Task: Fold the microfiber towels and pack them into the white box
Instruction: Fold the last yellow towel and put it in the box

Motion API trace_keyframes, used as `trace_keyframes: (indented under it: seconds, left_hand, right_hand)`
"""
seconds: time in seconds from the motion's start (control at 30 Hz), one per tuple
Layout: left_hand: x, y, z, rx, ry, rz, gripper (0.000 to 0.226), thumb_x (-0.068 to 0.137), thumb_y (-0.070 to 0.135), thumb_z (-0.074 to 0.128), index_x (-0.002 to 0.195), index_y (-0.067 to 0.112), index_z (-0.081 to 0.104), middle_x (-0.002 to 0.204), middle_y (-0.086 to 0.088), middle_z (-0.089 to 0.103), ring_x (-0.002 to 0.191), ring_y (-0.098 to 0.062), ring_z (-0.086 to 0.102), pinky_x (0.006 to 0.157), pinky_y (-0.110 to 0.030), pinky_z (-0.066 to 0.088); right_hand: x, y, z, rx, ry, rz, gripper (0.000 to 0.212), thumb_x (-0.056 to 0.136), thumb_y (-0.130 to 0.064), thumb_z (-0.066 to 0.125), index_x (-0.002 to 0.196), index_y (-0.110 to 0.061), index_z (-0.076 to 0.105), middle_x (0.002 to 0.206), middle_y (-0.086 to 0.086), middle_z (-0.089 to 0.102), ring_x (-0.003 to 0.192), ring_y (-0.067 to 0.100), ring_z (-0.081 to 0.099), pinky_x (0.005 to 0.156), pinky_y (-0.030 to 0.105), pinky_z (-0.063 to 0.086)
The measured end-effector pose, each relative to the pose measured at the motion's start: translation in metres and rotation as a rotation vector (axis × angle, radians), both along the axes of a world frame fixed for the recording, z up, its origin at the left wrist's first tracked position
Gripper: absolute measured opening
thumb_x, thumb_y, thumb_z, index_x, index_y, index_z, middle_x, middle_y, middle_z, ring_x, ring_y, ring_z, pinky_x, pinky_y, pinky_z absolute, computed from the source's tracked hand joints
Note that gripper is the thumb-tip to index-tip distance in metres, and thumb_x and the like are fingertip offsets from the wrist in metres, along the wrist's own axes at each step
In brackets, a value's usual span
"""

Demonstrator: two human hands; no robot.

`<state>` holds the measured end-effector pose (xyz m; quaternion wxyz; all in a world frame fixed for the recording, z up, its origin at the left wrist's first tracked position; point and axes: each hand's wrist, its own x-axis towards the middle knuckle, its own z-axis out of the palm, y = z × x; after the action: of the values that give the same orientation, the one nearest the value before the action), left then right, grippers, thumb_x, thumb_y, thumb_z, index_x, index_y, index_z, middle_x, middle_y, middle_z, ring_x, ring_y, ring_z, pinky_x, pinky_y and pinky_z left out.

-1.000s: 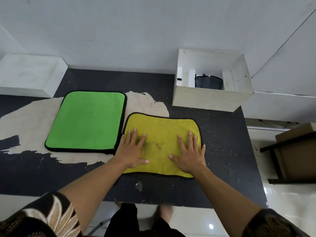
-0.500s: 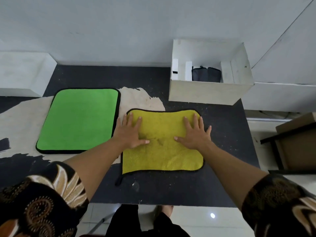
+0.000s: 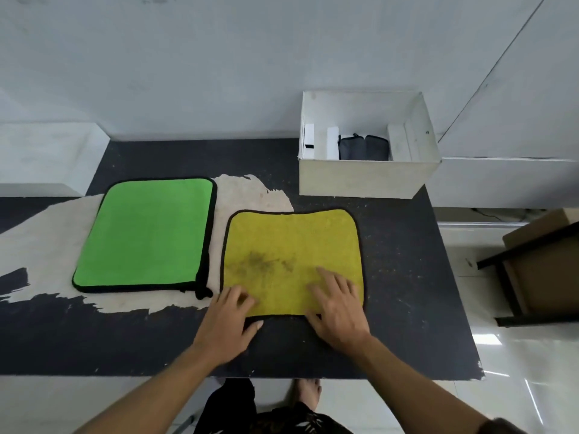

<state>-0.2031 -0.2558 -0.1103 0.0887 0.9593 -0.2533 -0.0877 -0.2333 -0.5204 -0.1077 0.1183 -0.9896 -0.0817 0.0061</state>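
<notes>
I am looking down on the dark table (image 3: 391,324), its worn pale patch running under the left side. Compared with half a second ago, both my hands are sitting lower, at the near edge of the yellow microfiber towel (image 3: 291,249), where before they were pressing flat on its upper half. The towel is lying spread flat now, a dark smudge showing across its middle, and the black strip that poked out at its near left corner is no longer showing.

The green microfiber towel (image 3: 147,233) is lying flat just beside the yellow one on the left, close but not overlapping, as it was. The white box (image 3: 360,180) is standing at the far right of the table, well beyond the yellow towel, and a dark grey folded towel (image 3: 363,147) is sitting upright inside it between white dividers.

My left hand (image 3: 228,321) is resting open on the towel's near left corner, fingers loosely spread, thumb on the table just below the hem. My right hand (image 3: 340,308) is lying open and flat over the near right corner, fingers splayed on the cloth. Neither hand is gripping anything.
</notes>
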Motion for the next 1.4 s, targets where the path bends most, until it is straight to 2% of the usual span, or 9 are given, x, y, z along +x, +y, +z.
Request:
trace_keyframes:
  seconds: [0.1,0.2,0.33,0.47,0.67,0.77,1.07,1.2,1.4]
  left_hand:
    - [-0.004,0.01,0.006,0.032,-0.031,-0.048,0.036,0.086,0.05,0.057,0.112,0.025,0.059,0.106,0.006,0.049,0.097,-0.015,0.051,0.082,-0.032,0.05]
    - [-0.003,0.011,0.013,0.134,-0.053,-0.131,0.034,0.076,0.027,0.072,0.108,0.022,0.062,0.104,0.004,0.055,0.092,-0.016,0.053,0.076,-0.031,0.052]
    - [-0.001,0.003,0.02,0.314,0.059,-0.122,0.056,0.07,0.01,0.074,0.122,0.015,0.055,0.119,-0.003,0.053,0.104,-0.022,0.052,0.085,-0.035,0.051]
    - [-0.003,-0.007,0.023,0.371,0.054,-0.063,0.055,0.069,0.004,0.073,0.12,0.013,0.053,0.117,-0.006,0.053,0.101,-0.024,0.053,0.082,-0.035,0.051]
    - [0.001,-0.004,0.029,0.393,0.041,-0.035,0.044,0.078,0.008,0.07,0.119,0.015,0.055,0.118,-0.004,0.055,0.099,-0.02,0.055,0.082,-0.032,0.051]
    - [-0.001,0.004,0.031,0.364,0.046,-0.01,0.044,0.077,0.004,0.07,0.117,0.015,0.057,0.117,-0.003,0.055,0.099,-0.019,0.054,0.083,-0.031,0.051]
    - [-0.011,0.024,0.035,0.161,0.136,-0.061,0.026,0.089,0.007,0.051,0.103,0.024,0.064,0.103,0.009,0.06,0.089,-0.01,0.055,0.075,-0.024,0.047]
    - [0.005,0.024,0.047,0.114,0.223,-0.037,0.016,0.086,0.012,0.053,0.089,0.025,0.061,0.091,0.009,0.063,0.079,-0.01,0.057,0.07,-0.027,0.05]
    - [0.067,0.02,0.07,-0.092,0.237,0.21,0.02,0.088,0.012,0.063,0.105,0.019,0.069,0.099,0.002,0.068,0.088,-0.016,0.064,0.079,-0.024,0.046]
  right_hand:
    - [-0.009,-0.009,-0.003,-0.026,0.015,-0.003,0.043,0.081,-0.059,0.058,0.103,-0.024,0.064,0.119,0.007,0.053,0.105,0.028,0.052,0.087,0.043,0.046]
    - [-0.011,-0.028,-0.004,-0.064,0.024,0.069,0.043,0.084,-0.06,0.052,0.103,-0.023,0.061,0.107,0.004,0.053,0.096,0.024,0.05,0.083,0.039,0.047]
    - [-0.011,-0.038,0.002,-0.114,0.037,0.162,0.025,0.085,-0.038,0.056,0.102,-0.02,0.061,0.103,0.003,0.056,0.092,0.024,0.052,0.08,0.038,0.047]
    - [-0.014,-0.029,0.008,-0.214,0.066,0.101,0.028,0.074,-0.013,0.062,0.102,-0.016,0.06,0.099,0.007,0.056,0.086,0.028,0.051,0.075,0.04,0.048]
    - [-0.014,-0.021,0.022,-0.292,0.092,-0.158,0.016,0.083,-0.004,0.055,0.095,-0.013,0.061,0.089,0.01,0.057,0.075,0.03,0.052,0.066,0.041,0.043]
    - [-0.011,-0.028,0.023,-0.281,0.138,-0.118,0.025,0.09,-0.006,0.039,0.101,-0.016,0.06,0.095,0.007,0.059,0.083,0.028,0.053,0.074,0.039,0.04]
    - [-0.029,-0.063,0.015,-0.073,0.197,-0.09,0.023,0.093,-0.019,0.051,0.102,-0.024,0.072,0.102,-0.005,0.061,0.094,0.017,0.053,0.077,0.027,0.047]
    - [-0.013,-0.065,0.029,0.011,0.328,-0.107,0.022,0.089,-0.02,0.056,0.103,-0.024,0.072,0.101,0.003,0.066,0.096,0.022,0.058,0.08,0.034,0.051]
    - [0.04,-0.078,0.056,0.382,0.257,-0.329,0.008,0.087,-0.018,0.069,0.093,-0.023,0.07,0.089,-0.002,0.07,0.085,0.017,0.062,0.073,0.03,0.048]
